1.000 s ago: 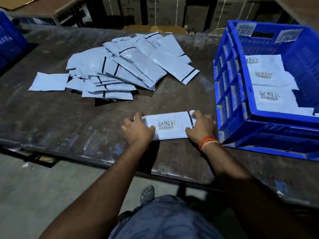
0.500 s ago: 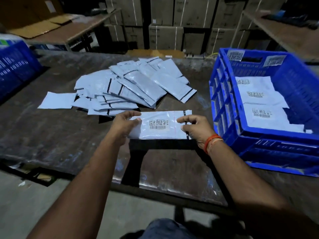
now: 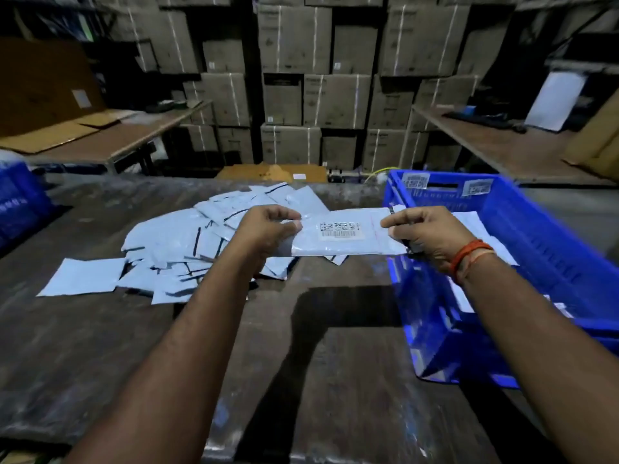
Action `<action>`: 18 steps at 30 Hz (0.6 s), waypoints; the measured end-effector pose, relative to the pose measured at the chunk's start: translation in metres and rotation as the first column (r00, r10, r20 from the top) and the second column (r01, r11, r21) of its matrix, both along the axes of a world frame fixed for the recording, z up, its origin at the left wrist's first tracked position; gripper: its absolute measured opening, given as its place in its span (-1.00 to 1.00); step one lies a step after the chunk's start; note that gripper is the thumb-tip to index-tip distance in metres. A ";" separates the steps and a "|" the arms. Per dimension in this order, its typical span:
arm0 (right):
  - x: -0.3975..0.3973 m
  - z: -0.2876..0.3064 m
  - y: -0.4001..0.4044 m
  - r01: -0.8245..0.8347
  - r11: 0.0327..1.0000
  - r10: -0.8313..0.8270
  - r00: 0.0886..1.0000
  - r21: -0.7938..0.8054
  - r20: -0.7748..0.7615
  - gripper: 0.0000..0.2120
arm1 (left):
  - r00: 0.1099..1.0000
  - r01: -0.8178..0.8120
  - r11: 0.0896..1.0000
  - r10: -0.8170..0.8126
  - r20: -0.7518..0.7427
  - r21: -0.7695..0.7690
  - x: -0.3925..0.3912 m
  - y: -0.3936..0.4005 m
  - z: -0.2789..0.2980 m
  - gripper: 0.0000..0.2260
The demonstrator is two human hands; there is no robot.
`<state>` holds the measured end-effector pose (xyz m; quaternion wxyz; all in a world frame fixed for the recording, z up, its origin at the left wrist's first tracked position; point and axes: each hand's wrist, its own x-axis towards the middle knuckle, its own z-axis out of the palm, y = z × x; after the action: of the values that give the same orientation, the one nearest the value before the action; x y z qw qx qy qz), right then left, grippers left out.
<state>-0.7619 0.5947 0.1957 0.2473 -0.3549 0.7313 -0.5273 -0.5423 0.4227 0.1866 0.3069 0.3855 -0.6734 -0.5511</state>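
At the pouch's short ends: left fingers [image 3: 288,216] and thumb pinch the left edge; right fingers [image 3: 396,222] pinch the right edge by the black seal strip.
Left hand [image 3: 268,229]: curled, knuckles up, gripping the pouch.
Right hand [image 3: 425,232]: curled, gripping the pouch; orange thread band [image 3: 469,256] on the wrist.
Pouch [image 3: 345,244]: white plastic mailer, held level and taut between both hands, in the air above the table [image 3: 335,363]; its right end sits over the blue crate's left rim.
Barcode label [image 3: 340,229]: faces up, mid-pouch.
Blue crate [image 3: 552,252]: on the table, right of the hands; stickers on the far wall; holds flat white packets [image 3: 469,220], count unclear, partly hidden by the right arm.
Pile [image 3: 181,242]: loose white mailers with black strips, on the table behind and left of the left hand; one lies apart at far left.
Second crate [image 3: 16,202]: blue, left edge, contents out of sight.
Cartons [image 3: 335,98]: strapped, stacked behind the table.
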 end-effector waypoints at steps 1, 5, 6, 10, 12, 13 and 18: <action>-0.011 0.003 0.009 0.023 1.000 -0.023 1.000 -0.007 0.003 -0.82 | 0.999 0.045 0.999 -0.045 -0.004 -0.004 -0.013 0.003 0.003 -0.87; -0.063 0.017 0.048 0.147 0.989 -0.148 0.989 0.028 0.019 -0.83 | 0.983 0.179 0.982 -0.176 0.057 -0.066 -0.075 0.024 0.013 -0.79; -0.077 0.020 0.058 0.173 0.984 -0.174 0.984 0.037 0.029 -0.83 | 0.978 0.203 0.976 -0.197 0.074 -0.075 -0.092 0.030 0.016 -0.77; -0.135 0.026 0.087 0.240 0.970 -0.241 0.965 0.030 0.103 -0.80 | 0.964 0.252 0.963 -0.242 0.108 -0.094 -0.168 0.047 0.017 -0.70; -0.167 0.021 0.094 0.272 0.961 -0.275 0.953 0.038 0.124 -0.79 | 0.966 0.229 0.966 -0.210 0.150 -0.123 -0.204 0.054 0.016 -0.68; -0.185 0.016 0.097 0.287 0.958 -0.288 0.950 0.028 0.122 -0.77 | 0.966 0.215 0.965 -0.187 0.177 -0.149 -0.221 0.057 0.015 -0.68; -0.265 -0.009 0.093 0.334 0.933 -0.335 0.942 0.131 -0.016 -0.78 | 0.955 0.141 0.955 -0.062 0.291 -0.260 -0.303 0.075 0.000 -0.78</action>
<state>-1.0273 0.6872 0.1872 0.1795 -0.2066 0.8133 -0.5134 -0.8453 0.4976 0.1864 0.2308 0.3771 -0.7997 -0.4063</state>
